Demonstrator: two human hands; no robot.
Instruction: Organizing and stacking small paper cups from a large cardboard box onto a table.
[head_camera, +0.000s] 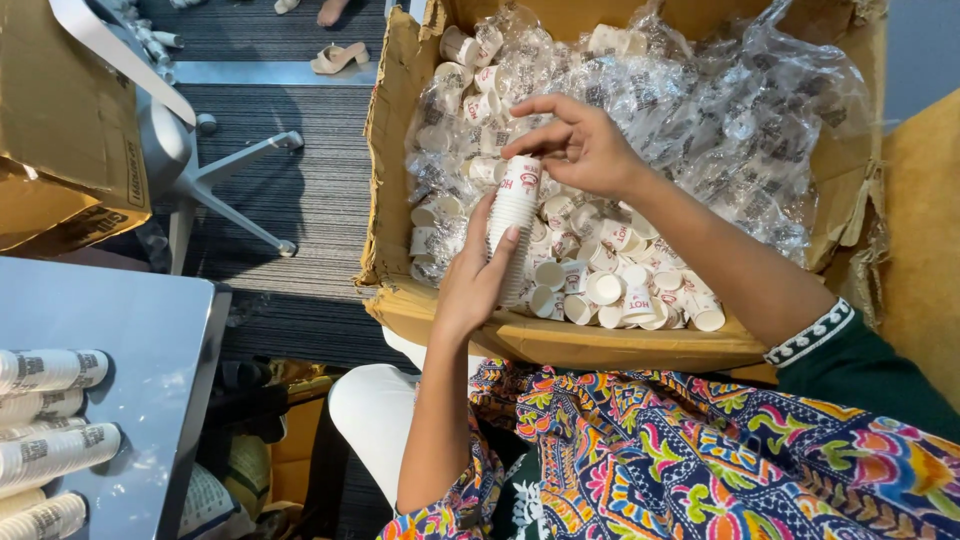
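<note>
While the stack of paper cups (513, 225) is gripped upright by the closed left hand (478, 280) near the cardboard box's (392, 150) front edge, its top is pinched by the right hand (580, 145)

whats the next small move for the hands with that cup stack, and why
Probably press the top cup down. The left hand holds the stack upright over the box, and the right hand has its fingers at the stack's top, where the last cup looks just placed. Loose cups lie below.
</note>
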